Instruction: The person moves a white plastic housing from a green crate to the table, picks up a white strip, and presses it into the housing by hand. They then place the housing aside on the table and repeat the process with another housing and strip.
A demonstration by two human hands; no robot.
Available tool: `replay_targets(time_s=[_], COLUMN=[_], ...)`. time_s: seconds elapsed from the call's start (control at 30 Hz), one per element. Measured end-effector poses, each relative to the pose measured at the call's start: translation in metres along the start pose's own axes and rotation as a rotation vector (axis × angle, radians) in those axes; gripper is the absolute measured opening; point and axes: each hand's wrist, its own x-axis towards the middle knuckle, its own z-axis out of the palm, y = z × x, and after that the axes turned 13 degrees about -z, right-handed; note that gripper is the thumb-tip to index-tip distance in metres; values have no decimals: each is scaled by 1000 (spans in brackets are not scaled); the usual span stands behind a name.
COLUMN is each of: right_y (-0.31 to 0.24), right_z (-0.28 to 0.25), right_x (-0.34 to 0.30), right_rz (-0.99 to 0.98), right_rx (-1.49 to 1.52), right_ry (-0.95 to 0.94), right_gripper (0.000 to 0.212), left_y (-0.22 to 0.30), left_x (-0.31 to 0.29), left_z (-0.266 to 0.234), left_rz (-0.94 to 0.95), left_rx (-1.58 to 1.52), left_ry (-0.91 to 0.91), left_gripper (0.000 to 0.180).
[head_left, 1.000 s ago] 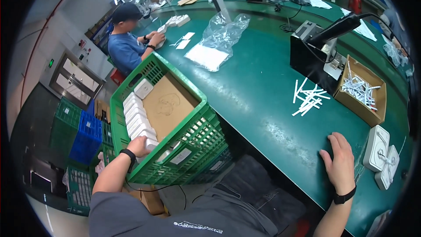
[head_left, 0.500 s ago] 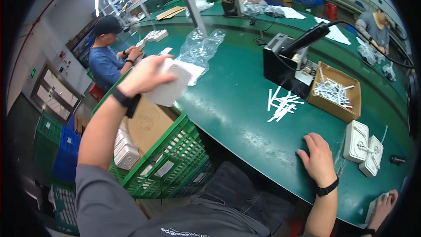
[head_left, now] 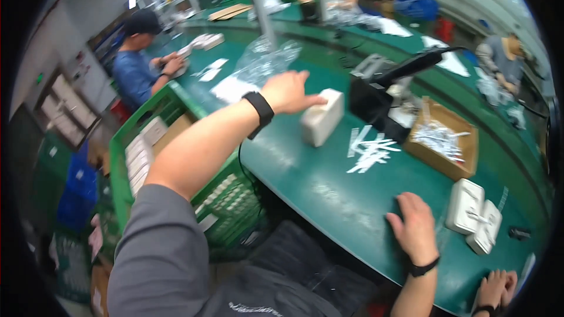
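Observation:
My left hand [head_left: 286, 93] reaches across over the green table, fingers stretched and apart. Its thumb tip overlaps the top edge of a white, box-shaped plastic unit [head_left: 323, 118], blurred, which stands on its narrow side. Whether the thumb presses on it is unclear; no fingers wrap round it. My right hand [head_left: 416, 228] lies on the tabletop, palm down and holding nothing, fingers loosely spread. Beyond that hand, two white rounded units [head_left: 466, 205] lie side by side, with a short white part across them. White paper strips [head_left: 373, 151] are scattered between the hands.
A green crate [head_left: 232, 199] holding white units and cardboard stands at left. Behind the strips are a black machine [head_left: 370, 97] and a carton [head_left: 443, 167] of strips. Clear plastic film [head_left: 267, 61] lies farther back. Another person's hands [head_left: 498, 287] rest at lower right. Co-workers sit around the tables.
My left hand has swung right from above the crate to the table, bringing the white unit there. Its fingers have spread. My right hand stays resting on the table.

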Motion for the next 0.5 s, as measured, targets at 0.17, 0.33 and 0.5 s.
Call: replay_targets(time_s=[0.17, 0.33, 0.5], right_y=[6, 5, 12], right_z=[-10, -1, -1], right_x=[-15, -4, 1], right_rz=[75, 30, 66], right_rx=[-65, -93, -69], right_ry=[-39, -93, -127], right_gripper=[49, 49, 45], left_y=[-172, -377, -436], left_x=[-57, -224, -329], left_z=[-85, -73, -4], left_rz=[-200, -510, -604], left_rx=[49, 244, 270], left_ry=[58, -383, -409], left_gripper=[73, 85, 113])
